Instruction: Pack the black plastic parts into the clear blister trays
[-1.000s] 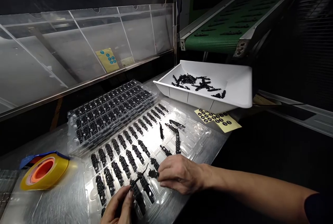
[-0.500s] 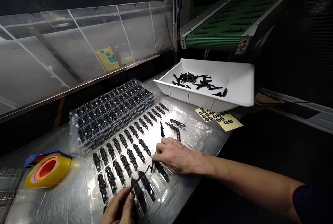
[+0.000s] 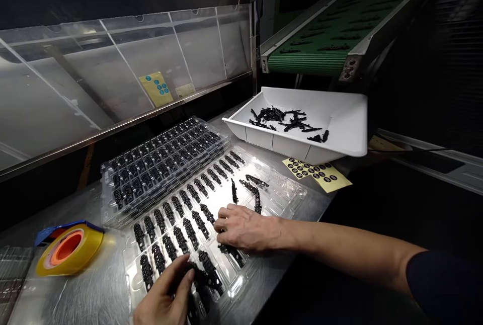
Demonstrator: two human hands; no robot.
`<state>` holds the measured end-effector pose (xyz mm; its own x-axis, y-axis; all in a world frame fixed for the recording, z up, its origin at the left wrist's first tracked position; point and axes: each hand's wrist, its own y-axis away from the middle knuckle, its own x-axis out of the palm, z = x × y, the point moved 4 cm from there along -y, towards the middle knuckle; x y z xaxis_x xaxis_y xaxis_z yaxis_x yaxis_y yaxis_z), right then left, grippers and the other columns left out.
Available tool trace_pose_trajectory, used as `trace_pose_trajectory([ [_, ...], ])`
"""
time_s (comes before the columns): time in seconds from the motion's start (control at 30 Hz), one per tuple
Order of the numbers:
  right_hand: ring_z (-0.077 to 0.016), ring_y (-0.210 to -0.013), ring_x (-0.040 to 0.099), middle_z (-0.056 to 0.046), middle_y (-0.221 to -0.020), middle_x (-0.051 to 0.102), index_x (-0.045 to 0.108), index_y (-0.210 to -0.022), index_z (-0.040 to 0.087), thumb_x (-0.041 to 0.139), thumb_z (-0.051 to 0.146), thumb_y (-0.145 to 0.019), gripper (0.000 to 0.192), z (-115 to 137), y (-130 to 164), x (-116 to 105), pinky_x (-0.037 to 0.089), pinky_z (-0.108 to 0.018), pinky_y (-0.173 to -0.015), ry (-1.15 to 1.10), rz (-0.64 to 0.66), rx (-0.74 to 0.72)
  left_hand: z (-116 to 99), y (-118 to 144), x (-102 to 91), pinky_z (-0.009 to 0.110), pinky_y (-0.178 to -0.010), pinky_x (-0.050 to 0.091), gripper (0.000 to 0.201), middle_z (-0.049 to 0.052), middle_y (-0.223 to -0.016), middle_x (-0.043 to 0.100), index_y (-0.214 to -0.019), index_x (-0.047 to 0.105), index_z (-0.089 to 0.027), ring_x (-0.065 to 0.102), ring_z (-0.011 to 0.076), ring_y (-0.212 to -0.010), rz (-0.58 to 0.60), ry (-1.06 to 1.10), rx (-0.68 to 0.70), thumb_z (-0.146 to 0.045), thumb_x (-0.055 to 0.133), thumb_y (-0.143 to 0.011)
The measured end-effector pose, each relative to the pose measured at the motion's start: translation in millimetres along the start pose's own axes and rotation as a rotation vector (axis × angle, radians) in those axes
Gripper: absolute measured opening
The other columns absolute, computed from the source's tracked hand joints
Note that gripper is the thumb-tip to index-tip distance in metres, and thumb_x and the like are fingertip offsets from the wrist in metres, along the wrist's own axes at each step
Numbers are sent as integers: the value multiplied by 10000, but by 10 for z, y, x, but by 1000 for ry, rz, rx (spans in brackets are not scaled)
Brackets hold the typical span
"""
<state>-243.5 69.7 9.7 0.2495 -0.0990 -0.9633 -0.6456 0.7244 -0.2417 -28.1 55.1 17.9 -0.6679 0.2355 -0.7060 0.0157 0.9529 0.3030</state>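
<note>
Both hands rest on the clear tray point(image 3: 271, 199) on the surface. The left hand point(image 3: 166, 300) pinches a black part point(image 3: 198, 277) at the near edge; the right hand point(image 3: 245, 227) lies flat, fingers spread, holding nothing. Loose parts point(image 3: 251, 186) lie beyond it. A full tray point(image 3: 158, 161) sits far left, tape point(image 3: 70, 249) left, a white bin point(image 3: 339, 124) far right.

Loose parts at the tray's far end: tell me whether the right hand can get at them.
Probably yes. The right hand lies flat on the tray, just short of the loose parts, with nothing between them.
</note>
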Motion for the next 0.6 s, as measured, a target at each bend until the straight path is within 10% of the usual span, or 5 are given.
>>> trace_pose_trajectory([
  [0.2,-153,-787,538,-49,-905,664,645,-942,146,468,184,-944,181,-195,113,-193,418,-288,-711,-289,-333,275,-285,-245,263,395,-1009,421,546,50,-1089,692,-1037,649,-232,608,242,-1059,119,159,69,-587,640,-622],
  [0.33,-107,-618,566,-3,-764,667,622,-1063,154,526,255,-932,191,-200,367,-127,417,-223,-584,-701,-237,666,-313,-307,300,395,-1019,410,541,53,-1053,699,-1035,631,-222,614,232,-1048,138,274,22,-546,689,-605],
  [0.6,-155,-766,532,-27,-848,617,613,-789,177,529,258,-915,172,-14,408,185,359,-255,-614,-195,-148,676,-326,-265,545,412,-899,452,385,73,-1049,669,-977,662,-216,593,260,-972,29,8,170,-484,559,-721],
])
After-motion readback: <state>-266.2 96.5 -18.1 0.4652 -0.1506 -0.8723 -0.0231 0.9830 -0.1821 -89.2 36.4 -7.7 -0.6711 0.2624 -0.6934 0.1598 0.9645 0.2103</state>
